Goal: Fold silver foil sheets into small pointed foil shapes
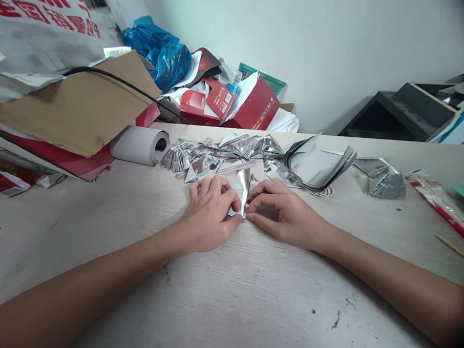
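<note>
A small piece of silver foil paper (242, 188), folded to a narrow point at its near end, stands between my hands on the table. My left hand (214, 213) pinches its lower left side between thumb and forefinger, the other fingers curled over the tabletop. From the right, my right hand (283, 210) closes thumb and fingertips on its lower right edge. Just beyond my hands lies a heap of folded silver foil paper pieces (231, 151), some pleated like fans. A curled stack of silver-backed sheets (318, 165) sits to the right of the heap.
Another pleated foil piece (384, 180) lies farther right, near a red-edged packet (443, 200) and a thin wooden stick (458, 252). A grey paper roll (140, 144) and a cardboard piece (79, 103) are at left. Red boxes (252, 106) and a blue plastic bag (159, 51) stand behind.
</note>
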The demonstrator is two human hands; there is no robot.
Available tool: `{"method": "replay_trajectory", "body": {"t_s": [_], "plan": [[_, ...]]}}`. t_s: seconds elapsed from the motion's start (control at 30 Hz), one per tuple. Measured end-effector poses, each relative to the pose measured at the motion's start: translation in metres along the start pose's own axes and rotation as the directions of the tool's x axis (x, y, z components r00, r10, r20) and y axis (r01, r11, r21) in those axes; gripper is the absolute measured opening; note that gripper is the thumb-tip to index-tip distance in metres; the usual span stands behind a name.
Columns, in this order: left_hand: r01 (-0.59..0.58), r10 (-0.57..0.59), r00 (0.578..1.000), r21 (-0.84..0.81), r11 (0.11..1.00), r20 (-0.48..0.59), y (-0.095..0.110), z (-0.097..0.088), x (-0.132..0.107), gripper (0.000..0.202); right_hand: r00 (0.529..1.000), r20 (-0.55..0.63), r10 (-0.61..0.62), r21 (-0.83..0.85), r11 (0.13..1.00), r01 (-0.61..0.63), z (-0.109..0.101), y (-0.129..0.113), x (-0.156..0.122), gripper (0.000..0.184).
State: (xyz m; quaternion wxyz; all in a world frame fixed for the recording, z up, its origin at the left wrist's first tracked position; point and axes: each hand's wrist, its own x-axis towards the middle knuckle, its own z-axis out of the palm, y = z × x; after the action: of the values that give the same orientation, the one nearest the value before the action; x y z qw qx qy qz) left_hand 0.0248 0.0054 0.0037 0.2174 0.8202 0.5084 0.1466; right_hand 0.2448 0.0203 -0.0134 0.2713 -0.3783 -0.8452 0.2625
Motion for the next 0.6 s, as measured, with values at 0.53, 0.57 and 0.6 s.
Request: {"method": "replay_trajectory", "body": {"t_s": [0.53, 0.57, 0.6], "plan": [[0.011, -0.011, 1.000, 0.009, 1.000, 0.015, 0.0001, -0.0005, 0.0003, 0.004, 0.997, 0.066, 0.042, 0.008, 0.999, -0.042, -0.0028, -0.0002, -0.0013, 0.010], [0.013, -0.013, 1.000, 0.011, 1.000, 0.014, 0.0007, -0.0005, 0.0002, 0.004, 0.997, 0.067, 0.042, 0.006, 0.999, -0.042, -0.0031, -0.0004, -0.0014, 0.011], [0.016, -0.016, 1.000, 0.014, 1.000, 0.010, 0.0012, -0.0005, 0.0002, 0.004, 0.997, 0.068, 0.043, 0.005, 0.999, -0.044, -0.0033, -0.0006, -0.0016, 0.012]]}}
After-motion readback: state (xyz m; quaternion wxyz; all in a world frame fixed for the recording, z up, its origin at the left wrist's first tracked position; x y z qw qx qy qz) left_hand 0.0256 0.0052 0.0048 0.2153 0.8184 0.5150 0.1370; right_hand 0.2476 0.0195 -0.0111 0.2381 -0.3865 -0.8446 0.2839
